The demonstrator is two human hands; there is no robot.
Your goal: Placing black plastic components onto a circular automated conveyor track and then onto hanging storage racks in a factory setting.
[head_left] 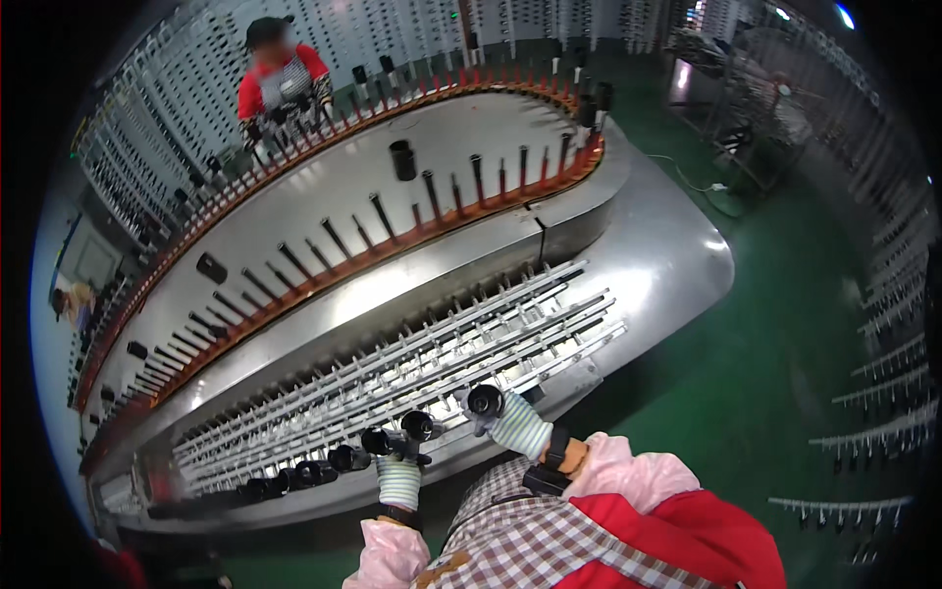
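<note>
My left hand (397,469), in a striped knit glove, grips a black cylindrical cap (420,425) near the front edge of a metal rack of pins (392,363). My right hand (510,420), gloved the same way, holds another black cap (485,400) a little to the right and higher, over the rack's front row. A row of several black caps (304,473) sits on the pins to the left of my left hand. Both wrists wear dark bands.
Behind the rack runs a curved orange conveyor track (412,224) with upright black rods. Loose black caps (402,159) stand on the steel table (677,255). Another person (280,83) in red works at the far side. Green floor (785,353) lies right, with racks along the walls.
</note>
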